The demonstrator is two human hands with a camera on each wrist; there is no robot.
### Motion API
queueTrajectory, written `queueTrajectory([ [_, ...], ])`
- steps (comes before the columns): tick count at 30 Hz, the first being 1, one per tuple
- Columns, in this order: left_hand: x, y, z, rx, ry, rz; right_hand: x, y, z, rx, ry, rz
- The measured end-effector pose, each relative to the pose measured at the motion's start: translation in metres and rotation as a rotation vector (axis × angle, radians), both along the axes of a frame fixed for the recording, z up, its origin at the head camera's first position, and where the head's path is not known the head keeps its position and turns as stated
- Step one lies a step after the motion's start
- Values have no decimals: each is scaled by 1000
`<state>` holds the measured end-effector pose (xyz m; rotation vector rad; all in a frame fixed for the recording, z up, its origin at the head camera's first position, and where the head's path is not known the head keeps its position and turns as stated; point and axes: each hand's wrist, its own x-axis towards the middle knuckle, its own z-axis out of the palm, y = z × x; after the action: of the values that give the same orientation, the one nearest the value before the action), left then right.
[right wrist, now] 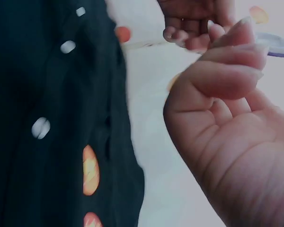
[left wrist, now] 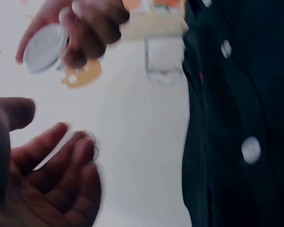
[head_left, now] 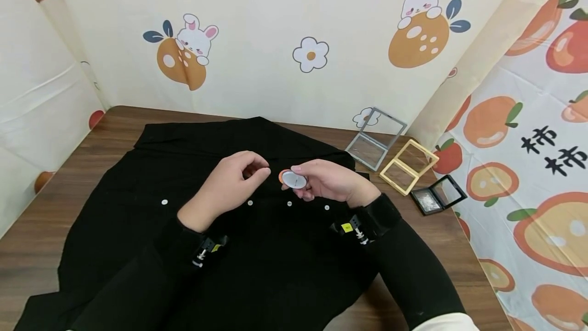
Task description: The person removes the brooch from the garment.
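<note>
My right hand (head_left: 333, 180) pinches a round pin badge (head_left: 295, 180) between thumb and fingers. The badge's pale back, with a thin dark line on it, faces up, and an orange edge shows at its left. Just left of it is my left hand (head_left: 231, 183), fingers loosely bent and holding nothing, apart from the badge. Both hands are above a black buttoned shirt (head_left: 138, 249) spread over the table. Its row of white buttons includes a button (left wrist: 251, 150) in the left wrist view. In the right wrist view, the fingers partly hide the badge (right wrist: 274, 45).
To the right on the wooden table (head_left: 459, 259) stand a grey hinged frame (head_left: 366, 134), a gold hinged frame (head_left: 415, 173) and a small black hinged case (head_left: 431, 208), all opened out. A printed curtain (head_left: 257, 75) hangs along the back and sides.
</note>
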<state>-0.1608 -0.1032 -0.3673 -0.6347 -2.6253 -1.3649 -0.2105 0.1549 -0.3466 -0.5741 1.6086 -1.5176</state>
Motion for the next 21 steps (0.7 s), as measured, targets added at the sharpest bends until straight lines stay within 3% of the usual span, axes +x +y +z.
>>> queueTrajectory([
  [4,-11,-8,-10,-233,-85,32,-5,4,-8,115,-3,-34],
  [8,-21,-14,-30,-435,-137,-15,-11,8,-17,265,72,-74],
  [14,-23,-9,-50,-641,-237,-72,-19,19,-26,608,400,-202],
  [17,-20,-4,-52,-696,-290,-73,-22,24,-28,760,562,-283],
  [21,-17,-1,-52,-737,-295,-74,-28,36,-30,892,719,-357],
])
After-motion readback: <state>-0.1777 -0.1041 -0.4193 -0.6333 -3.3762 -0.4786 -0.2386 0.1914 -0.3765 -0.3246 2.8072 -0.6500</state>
